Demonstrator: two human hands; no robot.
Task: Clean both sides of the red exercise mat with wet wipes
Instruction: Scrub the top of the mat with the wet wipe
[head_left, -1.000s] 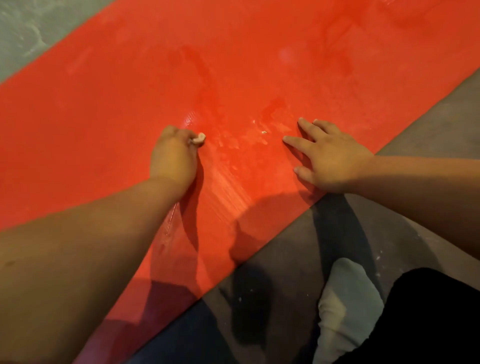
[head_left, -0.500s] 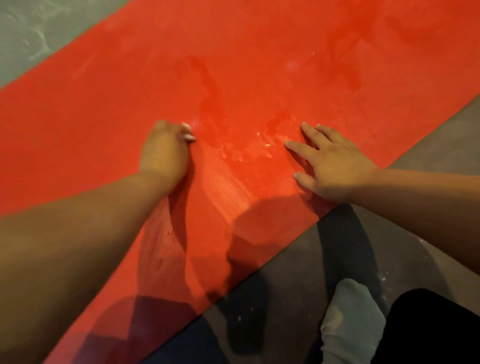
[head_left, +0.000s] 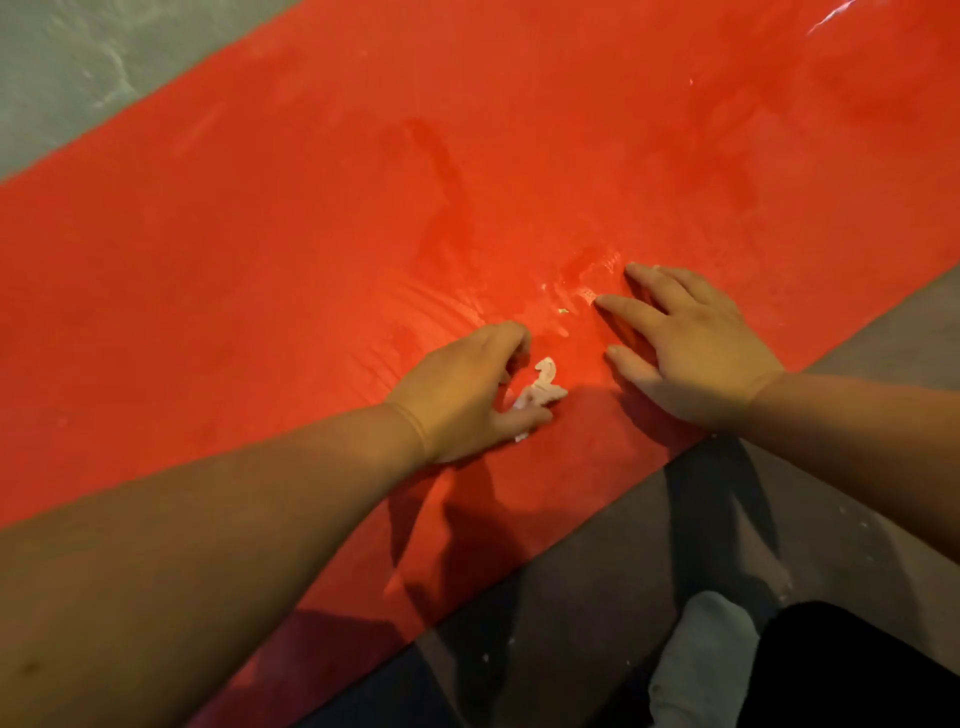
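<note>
Near the edge of the red exercise mat (head_left: 260, 260) on the floor (head_left: 78, 78), the left hand (head_left: 462, 400) is scrubbing, pinching a wet wipe (head_left: 543, 389); the right hand (head_left: 691, 353) is bracing, fingers spread. Next: probably wiping farther along.

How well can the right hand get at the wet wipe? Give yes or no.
Likely yes: the right hand lies flat on the red mat close beside the wet wipe, only bare mat between. The left hand grips the wipe, though, covering part.
</note>
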